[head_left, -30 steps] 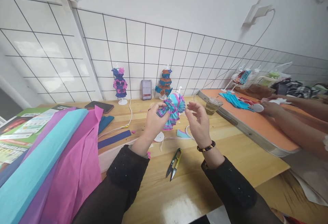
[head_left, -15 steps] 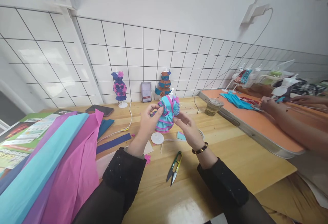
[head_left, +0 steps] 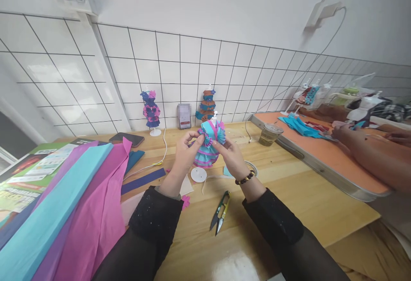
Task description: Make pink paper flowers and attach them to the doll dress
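Between my two hands is a miniature mannequin in a ruffled dress (head_left: pixel 207 154) of light blue crepe paper with pink trim; its white neck knob shows at the top. My left hand (head_left: pixel 188 146) pinches the ruffle on the dress's left side between thumb and fingers. On the other side, my right hand (head_left: pixel 229 150) has its thumb and fingers closed on the front ruffle. A round white base (head_left: pixel 198 174) lies just below the dress. Nearer to me rest thread snips (head_left: pixel 220 212) with green and yellow handles, blades toward me.
Crepe paper sheets (head_left: pixel 80 195) spread over the left side. Two dressed mini mannequins (head_left: pixel 150 109) and a propped phone (head_left: pixel 184 116) stand along the tiled wall. A plastic cup (head_left: pixel 270 135) stands beside the orange board (head_left: pixel 324 152), where another person's hands (head_left: pixel 349 137) work.
My right hand has moved left and inward, and its thumb now reaches the ruffle at the dress's front. My left hand keeps its grip. The view has shifted slightly.
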The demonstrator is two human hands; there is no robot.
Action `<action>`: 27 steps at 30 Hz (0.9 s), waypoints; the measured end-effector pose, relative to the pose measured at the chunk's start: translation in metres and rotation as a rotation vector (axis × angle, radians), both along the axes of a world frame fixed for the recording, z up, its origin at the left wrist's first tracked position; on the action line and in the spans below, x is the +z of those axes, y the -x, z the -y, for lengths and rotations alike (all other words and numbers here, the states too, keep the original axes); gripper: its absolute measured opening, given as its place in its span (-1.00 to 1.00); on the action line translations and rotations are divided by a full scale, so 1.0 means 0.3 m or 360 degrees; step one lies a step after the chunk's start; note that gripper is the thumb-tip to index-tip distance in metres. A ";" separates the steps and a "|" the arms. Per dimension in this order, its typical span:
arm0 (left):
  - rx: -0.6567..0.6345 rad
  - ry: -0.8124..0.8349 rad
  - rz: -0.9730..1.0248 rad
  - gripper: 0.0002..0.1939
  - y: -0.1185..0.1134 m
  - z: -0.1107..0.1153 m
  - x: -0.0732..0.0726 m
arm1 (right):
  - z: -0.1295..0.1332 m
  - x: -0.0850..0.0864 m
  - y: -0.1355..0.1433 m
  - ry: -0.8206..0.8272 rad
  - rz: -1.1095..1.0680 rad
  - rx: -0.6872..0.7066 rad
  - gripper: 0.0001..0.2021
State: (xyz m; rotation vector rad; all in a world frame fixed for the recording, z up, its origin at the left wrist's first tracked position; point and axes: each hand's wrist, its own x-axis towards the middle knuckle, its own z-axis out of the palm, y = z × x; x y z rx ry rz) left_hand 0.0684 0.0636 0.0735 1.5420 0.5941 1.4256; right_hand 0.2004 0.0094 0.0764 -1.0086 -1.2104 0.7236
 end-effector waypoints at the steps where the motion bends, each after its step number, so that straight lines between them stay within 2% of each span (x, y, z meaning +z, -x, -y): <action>1: 0.0001 -0.0003 -0.0006 -0.78 0.001 -0.001 -0.001 | -0.004 -0.002 -0.005 0.0011 0.0005 0.0025 -0.75; 11: -0.0108 -0.0004 0.0023 -0.81 0.007 0.001 0.002 | -0.014 0.014 -0.032 0.0051 0.0061 0.0241 -0.75; 19: -0.0064 -0.0010 0.0019 -0.79 0.006 0.001 0.006 | -0.015 0.008 -0.025 0.0100 0.0127 0.0179 -0.73; 23: 0.0114 -0.0246 0.0077 -0.79 0.001 -0.002 0.005 | -0.010 0.004 -0.014 0.0123 0.0098 0.0162 -0.72; 27: 0.0246 -0.0478 -0.0014 -0.84 0.005 0.005 0.013 | -0.009 0.004 -0.006 0.0131 0.0049 0.0187 -0.68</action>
